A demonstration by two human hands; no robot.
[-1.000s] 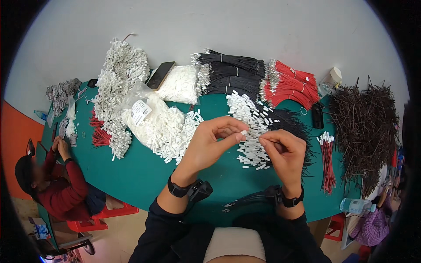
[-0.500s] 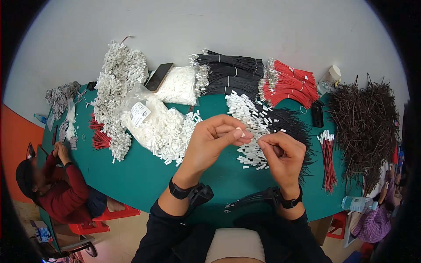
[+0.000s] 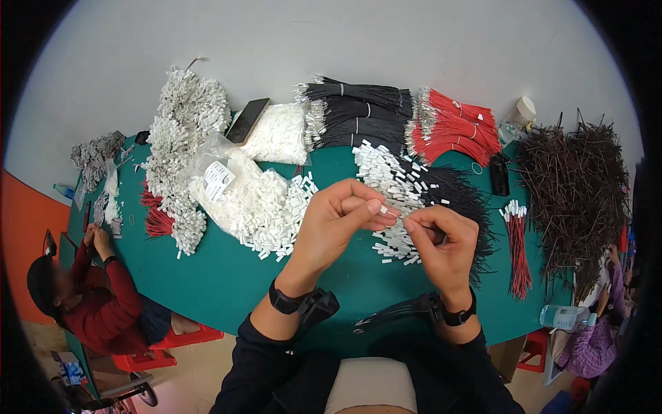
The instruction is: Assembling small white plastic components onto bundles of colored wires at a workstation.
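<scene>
My left hand [image 3: 345,215], near the middle of the table, pinches a small white connector housing [image 3: 384,209] between thumb and forefinger. Close to its right, my right hand [image 3: 445,238] has thumb and forefinger closed on a thin wire, whose tip [image 3: 400,216] points at the housing; most of that wire is hidden by the fingers. Beyond and beneath both hands spreads a heap of black wires [image 3: 452,190] with white housings [image 3: 386,172] on their ends. Several loose black wires [image 3: 393,316] with metal tips lie by my right wrist.
A plastic bag [image 3: 231,196] spills white housings left of my hands. Behind are a phone [image 3: 247,121], black wire bundles [image 3: 365,117] and red ones [image 3: 455,131]. Red wires [image 3: 517,255], a brown wire heap [image 3: 572,193] and a bottle [image 3: 567,317] are right. A person [image 3: 96,297] sits left.
The white housing and the wire tip show more plainly between my fingertips, and the two hands are slightly closer together. Both hands keep their pinch.
</scene>
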